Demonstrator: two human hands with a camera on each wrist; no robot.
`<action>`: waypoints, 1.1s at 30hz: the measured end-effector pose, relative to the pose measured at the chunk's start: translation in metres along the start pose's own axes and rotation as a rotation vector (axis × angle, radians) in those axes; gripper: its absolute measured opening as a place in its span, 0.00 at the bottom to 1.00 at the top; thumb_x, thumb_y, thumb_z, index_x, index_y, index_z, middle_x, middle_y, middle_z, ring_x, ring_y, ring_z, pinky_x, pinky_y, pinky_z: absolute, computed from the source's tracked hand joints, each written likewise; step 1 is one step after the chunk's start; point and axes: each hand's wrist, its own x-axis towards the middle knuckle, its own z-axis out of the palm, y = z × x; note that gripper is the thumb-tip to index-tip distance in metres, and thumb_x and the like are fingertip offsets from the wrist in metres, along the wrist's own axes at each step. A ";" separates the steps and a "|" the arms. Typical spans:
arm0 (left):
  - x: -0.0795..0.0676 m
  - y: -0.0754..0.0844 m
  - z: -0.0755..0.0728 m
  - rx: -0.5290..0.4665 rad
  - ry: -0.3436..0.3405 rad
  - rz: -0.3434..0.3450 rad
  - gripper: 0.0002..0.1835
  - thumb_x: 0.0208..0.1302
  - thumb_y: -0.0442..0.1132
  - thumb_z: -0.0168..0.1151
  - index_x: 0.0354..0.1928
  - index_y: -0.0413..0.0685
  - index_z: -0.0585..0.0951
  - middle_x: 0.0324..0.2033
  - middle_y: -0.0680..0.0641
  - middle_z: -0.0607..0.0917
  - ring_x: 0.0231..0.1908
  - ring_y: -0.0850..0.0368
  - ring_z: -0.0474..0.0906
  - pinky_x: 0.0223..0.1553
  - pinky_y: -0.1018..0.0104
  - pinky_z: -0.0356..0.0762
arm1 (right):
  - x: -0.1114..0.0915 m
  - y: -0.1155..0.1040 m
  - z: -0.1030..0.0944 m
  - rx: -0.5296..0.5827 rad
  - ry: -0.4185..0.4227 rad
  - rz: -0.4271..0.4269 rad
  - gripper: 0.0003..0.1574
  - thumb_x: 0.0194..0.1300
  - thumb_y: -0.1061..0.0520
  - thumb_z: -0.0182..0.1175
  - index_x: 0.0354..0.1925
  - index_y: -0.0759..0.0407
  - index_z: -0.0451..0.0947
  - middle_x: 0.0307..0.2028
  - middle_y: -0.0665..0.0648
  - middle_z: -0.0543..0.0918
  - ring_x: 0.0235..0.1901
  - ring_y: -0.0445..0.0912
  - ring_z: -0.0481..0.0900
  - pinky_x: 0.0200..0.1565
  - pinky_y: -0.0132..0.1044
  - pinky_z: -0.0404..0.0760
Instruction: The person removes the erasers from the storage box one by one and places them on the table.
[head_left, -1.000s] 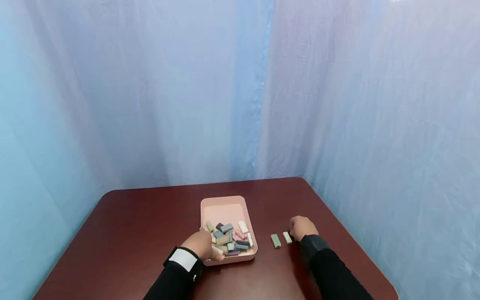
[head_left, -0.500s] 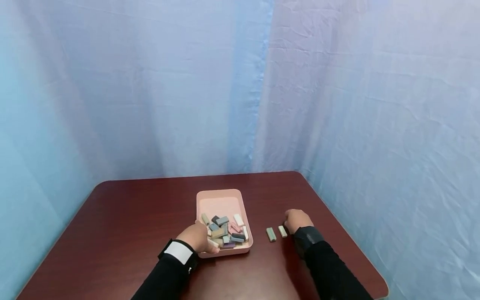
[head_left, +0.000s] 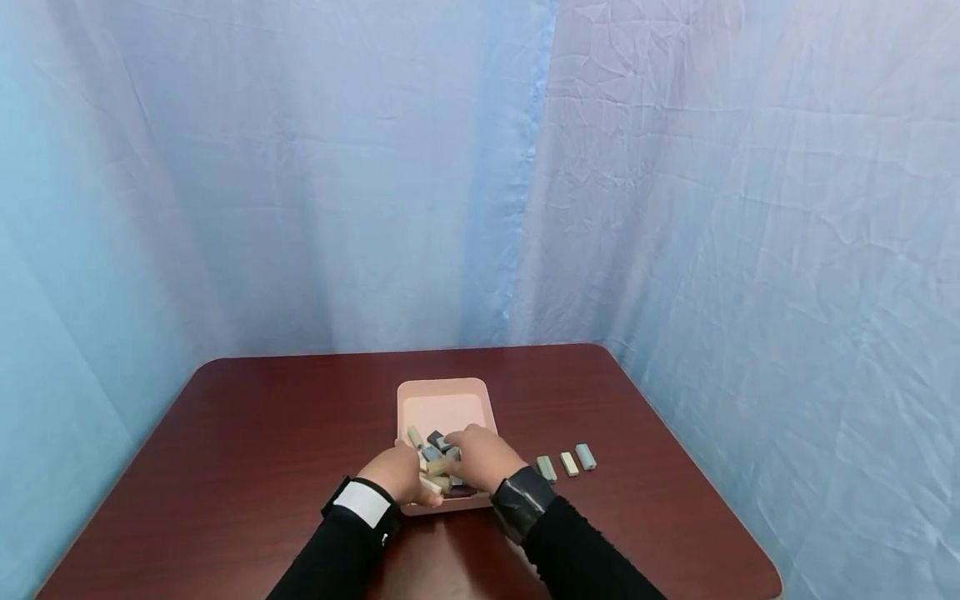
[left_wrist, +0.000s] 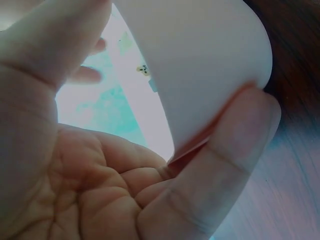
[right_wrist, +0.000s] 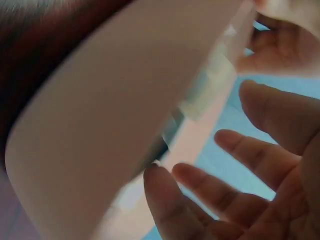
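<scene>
A pink tray (head_left: 446, 400) holds a jumble of small rectangular blocks (head_left: 415, 436) in its nearer half. My left hand (head_left: 397, 477) grips the tray's left side near the front corner; in the left wrist view a finger lies along the outside of the tray wall (left_wrist: 200, 55). Over the blocks reaches my right hand (head_left: 486, 458), hiding the right part of the pile. The right wrist view has its fingers (right_wrist: 165, 195) spread and loosely bent at the tray's rim, nothing visible between them. To the right, a green block (head_left: 547, 468), a cream block (head_left: 569, 464) and a pale blue block (head_left: 586, 457) lie in a row.
The tray and the row of blocks stand on a dark red-brown table (head_left: 225, 458) with rounded far corners. Pale blue curtains (head_left: 405, 208) hang behind it and along both sides.
My right hand has left the row on the right and moved left over the tray. The pale blue block at the row's right end now shows. My left hand still grips the tray.
</scene>
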 end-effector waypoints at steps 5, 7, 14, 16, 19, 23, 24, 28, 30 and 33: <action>0.001 -0.001 0.001 0.000 -0.018 -0.005 0.64 0.51 0.59 0.85 0.71 0.13 0.64 0.55 0.24 0.85 0.40 0.45 0.88 0.47 0.53 0.85 | 0.002 -0.009 0.009 -0.055 -0.002 0.022 0.13 0.68 0.60 0.70 0.50 0.57 0.90 0.42 0.54 0.90 0.36 0.44 0.80 0.39 0.37 0.76; 0.001 -0.001 0.002 -0.005 -0.017 -0.003 0.63 0.51 0.58 0.85 0.71 0.14 0.65 0.55 0.24 0.85 0.40 0.45 0.88 0.47 0.53 0.85 | 0.001 -0.008 0.011 -0.043 0.002 0.024 0.06 0.67 0.61 0.69 0.42 0.56 0.91 0.36 0.52 0.90 0.30 0.41 0.76 0.35 0.35 0.72; -0.001 0.000 -0.001 -0.011 -0.002 0.007 0.58 0.51 0.56 0.85 0.68 0.14 0.69 0.63 0.21 0.79 0.40 0.43 0.88 0.47 0.52 0.84 | 0.002 -0.010 0.017 -0.041 0.027 0.014 0.07 0.73 0.56 0.67 0.42 0.53 0.91 0.33 0.49 0.90 0.31 0.42 0.81 0.37 0.36 0.78; -0.002 0.000 -0.002 -0.013 -0.007 0.005 0.58 0.52 0.56 0.85 0.68 0.14 0.69 0.64 0.21 0.78 0.39 0.45 0.87 0.45 0.53 0.83 | 0.003 -0.011 0.017 -0.053 0.033 -0.005 0.08 0.74 0.55 0.67 0.44 0.52 0.92 0.36 0.49 0.92 0.34 0.42 0.84 0.40 0.36 0.80; -0.002 0.000 -0.004 -0.028 -0.017 0.006 0.57 0.54 0.56 0.84 0.69 0.15 0.69 0.67 0.20 0.75 0.36 0.46 0.84 0.43 0.54 0.81 | 0.005 -0.013 0.017 -0.038 0.019 -0.024 0.08 0.73 0.54 0.67 0.38 0.51 0.93 0.31 0.47 0.89 0.30 0.41 0.81 0.36 0.34 0.77; -0.003 -0.001 -0.004 -0.042 -0.015 0.019 0.57 0.53 0.55 0.85 0.69 0.14 0.69 0.63 0.20 0.78 0.37 0.43 0.88 0.44 0.52 0.84 | 0.009 -0.017 0.020 0.016 -0.042 -0.057 0.10 0.75 0.54 0.66 0.34 0.51 0.90 0.20 0.44 0.77 0.22 0.38 0.70 0.30 0.31 0.70; -0.003 -0.001 -0.004 -0.038 -0.006 0.027 0.54 0.52 0.55 0.85 0.65 0.14 0.73 0.60 0.20 0.80 0.36 0.43 0.88 0.43 0.52 0.84 | 0.010 -0.018 0.022 0.022 -0.060 -0.076 0.09 0.75 0.54 0.66 0.35 0.50 0.89 0.19 0.43 0.74 0.21 0.37 0.68 0.30 0.30 0.69; -0.003 -0.002 -0.004 -0.026 0.015 0.054 0.43 0.50 0.54 0.86 0.53 0.19 0.84 0.42 0.26 0.88 0.29 0.46 0.87 0.39 0.54 0.85 | 0.016 -0.024 0.026 0.050 -0.107 -0.143 0.12 0.76 0.55 0.62 0.32 0.51 0.86 0.16 0.41 0.66 0.19 0.35 0.63 0.28 0.27 0.65; -0.002 -0.002 -0.003 -0.021 0.025 0.066 0.40 0.50 0.53 0.86 0.49 0.21 0.86 0.38 0.27 0.88 0.25 0.49 0.84 0.35 0.56 0.83 | 0.018 -0.027 0.026 0.049 -0.115 -0.144 0.14 0.71 0.59 0.63 0.26 0.51 0.84 0.15 0.41 0.64 0.18 0.36 0.62 0.25 0.26 0.63; -0.002 -0.002 -0.001 -0.025 0.014 0.062 0.44 0.51 0.54 0.85 0.55 0.18 0.82 0.31 0.30 0.87 0.21 0.53 0.79 0.31 0.60 0.79 | 0.016 -0.031 0.025 0.045 -0.132 -0.118 0.13 0.64 0.64 0.65 0.25 0.52 0.87 0.14 0.40 0.67 0.18 0.35 0.63 0.24 0.25 0.63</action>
